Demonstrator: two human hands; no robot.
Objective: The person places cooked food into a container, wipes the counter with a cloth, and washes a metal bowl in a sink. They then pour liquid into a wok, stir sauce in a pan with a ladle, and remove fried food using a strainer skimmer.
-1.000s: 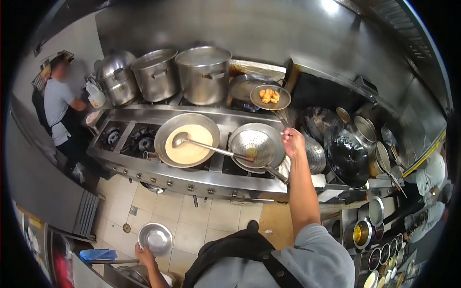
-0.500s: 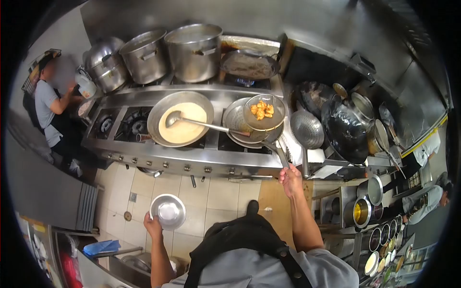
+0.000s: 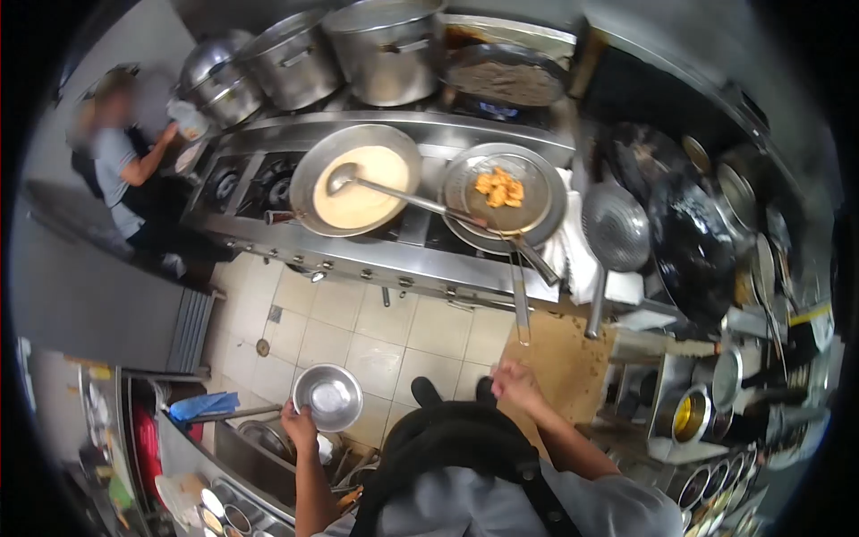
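My left hand point(image 3: 301, 424) grips the rim of a metal bowl point(image 3: 329, 399), which looks empty. Over the floor, my right hand point(image 3: 517, 385) is away from the stove with loosely bent, slightly blurred fingers and nothing visible in it. A round mesh strainer point(image 3: 523, 219) holding golden-brown fried pieces point(image 3: 499, 188) rests on a perforated metal pan point(image 3: 555, 201). Its thin handle points toward me, just beyond my right hand. Left of it, a wok point(image 3: 309, 143) contains pale creamy liquid point(image 3: 362, 204). A ladle point(image 3: 403, 195) dips into the liquid, its handle end over the strainer.
Tall stockpots point(image 3: 385, 67) line the stove's back, near a dark pan point(image 3: 506, 80) above a blue flame. A perforated skimmer point(image 3: 616, 228) and black wok point(image 3: 689, 251) lie right. Another person point(image 3: 125, 166) stands left, holding a container. A counter point(image 3: 224, 456) is at lower left.
My right hand has let go of a handle at the strainer and pan and drawn back toward my body. The strainer now sits level on the pan. My left hand still holds the bowl.
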